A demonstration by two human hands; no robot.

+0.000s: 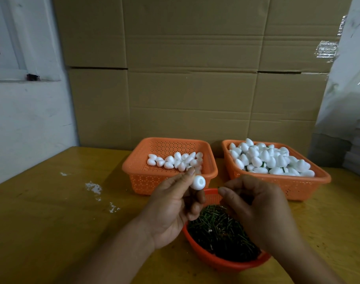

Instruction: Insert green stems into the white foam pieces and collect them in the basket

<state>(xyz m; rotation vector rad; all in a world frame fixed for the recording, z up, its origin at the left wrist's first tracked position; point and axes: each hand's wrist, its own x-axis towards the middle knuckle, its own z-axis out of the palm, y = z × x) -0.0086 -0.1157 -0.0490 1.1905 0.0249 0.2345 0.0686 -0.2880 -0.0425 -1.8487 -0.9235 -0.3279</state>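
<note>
Left hand [175, 203]: pinches foam piece [198, 182], hole facing the person.
Right hand [255, 203]: fingers curled; stem unseen, cannot tell.
Tip: aim straight into the hole.

Dim, even indoor light, soft overall focus. Pale glare patches lie on the desk [51, 201] toward its left edge. Wide-angle distortion bends the frame edges.

A single head-worn, wide-angle camera looked forward and down from the near edge of the bench [41, 212], close above the person's hands. It faced the far edge, where stacked cardboard boxes [195, 78] closed off the background.
</note>
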